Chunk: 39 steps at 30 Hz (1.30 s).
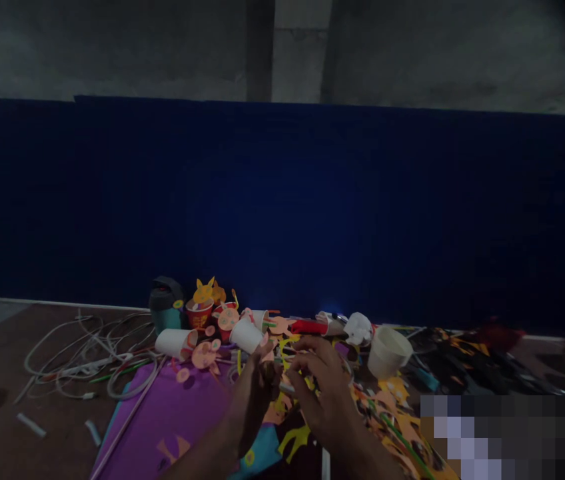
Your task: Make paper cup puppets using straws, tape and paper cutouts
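My left hand [255, 390] is raised over the pile in the middle, its fingers curled together. A small peach paper piece [266, 349] shows at its fingertips; I cannot tell if it is held. My right hand [325, 383] hovers close beside it, fingers bent and apart, with nothing visible in them. Just beyond the left hand, a white paper cup [246, 335] lies tilted. Yellow paper cut-outs [295, 440] and a blue paper piece [265, 450] lie below the hands.
Purple sheets [177, 413] lie at left, with peach animal cut-outs [206, 357] behind. Tangled white cable [77, 360], a teal-and-dark container [166, 307] and red cups [199, 313] stand or lie further left. A white tub [389, 352] and paper scraps [407, 427] are at right. A blue wall panel [282, 200] rises behind.
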Each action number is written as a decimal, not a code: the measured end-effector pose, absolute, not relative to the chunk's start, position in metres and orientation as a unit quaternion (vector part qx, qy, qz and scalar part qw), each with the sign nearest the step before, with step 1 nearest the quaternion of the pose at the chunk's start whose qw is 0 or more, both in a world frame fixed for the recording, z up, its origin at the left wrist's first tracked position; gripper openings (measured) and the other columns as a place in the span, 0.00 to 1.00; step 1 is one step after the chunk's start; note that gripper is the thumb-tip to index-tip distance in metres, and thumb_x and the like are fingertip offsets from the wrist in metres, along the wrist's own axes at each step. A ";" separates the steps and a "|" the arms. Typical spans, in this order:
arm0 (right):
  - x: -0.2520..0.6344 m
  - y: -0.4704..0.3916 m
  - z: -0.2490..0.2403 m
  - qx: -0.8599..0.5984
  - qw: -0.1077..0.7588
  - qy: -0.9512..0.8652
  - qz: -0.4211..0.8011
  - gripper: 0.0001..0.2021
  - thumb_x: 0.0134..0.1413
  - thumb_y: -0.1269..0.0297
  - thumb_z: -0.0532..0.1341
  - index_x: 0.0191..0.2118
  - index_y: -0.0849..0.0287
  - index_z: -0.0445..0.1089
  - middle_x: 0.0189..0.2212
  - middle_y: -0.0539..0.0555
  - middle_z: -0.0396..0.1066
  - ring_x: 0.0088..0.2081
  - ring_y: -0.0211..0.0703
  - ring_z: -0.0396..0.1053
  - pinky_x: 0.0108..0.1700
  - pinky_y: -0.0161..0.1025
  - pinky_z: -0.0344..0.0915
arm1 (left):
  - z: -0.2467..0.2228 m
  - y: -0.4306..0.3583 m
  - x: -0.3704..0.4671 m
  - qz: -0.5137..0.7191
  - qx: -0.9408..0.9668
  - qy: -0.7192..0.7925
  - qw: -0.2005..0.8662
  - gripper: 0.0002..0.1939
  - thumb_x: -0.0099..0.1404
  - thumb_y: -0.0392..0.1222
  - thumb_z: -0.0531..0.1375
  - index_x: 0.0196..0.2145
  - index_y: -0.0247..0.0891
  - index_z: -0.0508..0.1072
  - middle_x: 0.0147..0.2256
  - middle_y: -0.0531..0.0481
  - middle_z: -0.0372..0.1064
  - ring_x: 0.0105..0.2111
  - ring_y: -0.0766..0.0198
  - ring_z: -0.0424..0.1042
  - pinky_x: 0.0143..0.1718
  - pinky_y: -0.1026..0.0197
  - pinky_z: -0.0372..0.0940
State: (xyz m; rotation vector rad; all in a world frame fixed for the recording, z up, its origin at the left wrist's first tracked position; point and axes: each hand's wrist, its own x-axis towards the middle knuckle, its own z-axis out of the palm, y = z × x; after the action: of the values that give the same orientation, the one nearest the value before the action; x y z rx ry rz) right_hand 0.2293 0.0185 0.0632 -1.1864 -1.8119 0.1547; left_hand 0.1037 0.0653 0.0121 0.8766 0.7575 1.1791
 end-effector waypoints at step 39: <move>0.223 0.033 0.041 -0.520 0.404 -0.750 0.067 0.08 0.47 0.79 0.54 0.30 0.59 0.66 0.43 0.57 0.64 0.45 0.48 0.62 0.44 0.45 0.60 | 0.044 0.046 0.104 0.469 0.281 0.257 0.797 0.26 0.61 0.56 0.54 0.48 0.34 0.69 0.34 0.44 0.74 0.37 0.57 0.72 0.40 0.58 0.62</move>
State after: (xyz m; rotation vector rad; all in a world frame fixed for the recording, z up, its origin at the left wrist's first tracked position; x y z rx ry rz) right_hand 0.2231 0.0326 0.0411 -1.3117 -1.8923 0.1694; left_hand 0.1042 0.0456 0.0439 0.6039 0.5518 1.0064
